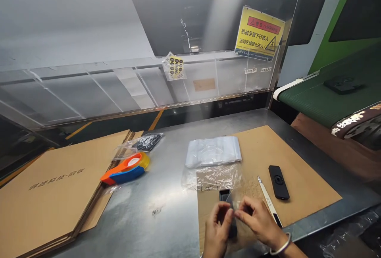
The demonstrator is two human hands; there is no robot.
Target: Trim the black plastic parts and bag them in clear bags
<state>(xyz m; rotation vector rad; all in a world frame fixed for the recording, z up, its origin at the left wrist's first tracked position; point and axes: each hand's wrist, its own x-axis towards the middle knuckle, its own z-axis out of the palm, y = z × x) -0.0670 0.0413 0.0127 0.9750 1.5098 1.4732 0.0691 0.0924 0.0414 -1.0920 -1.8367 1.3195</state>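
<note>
My left hand (216,228) and my right hand (258,221) meet near the table's front edge, both closed on a clear plastic bag (217,178) with a small black flat part (226,198) partly inside it. The bag lies over a sheet of brown cardboard (297,170). A second black part (278,181) rests on that cardboard to the right of my hands. Between it and my right hand lies a thin white tool (266,196). A bracelet circles my right wrist.
A stack of clear bags (213,151) lies behind my hands. An orange and blue tape dispenser (126,168) sits left of centre beside a pile of flat cartons (56,190). A green conveyor belt (327,95) runs at right; a clear screen with a yellow warning sign (258,33) stands behind.
</note>
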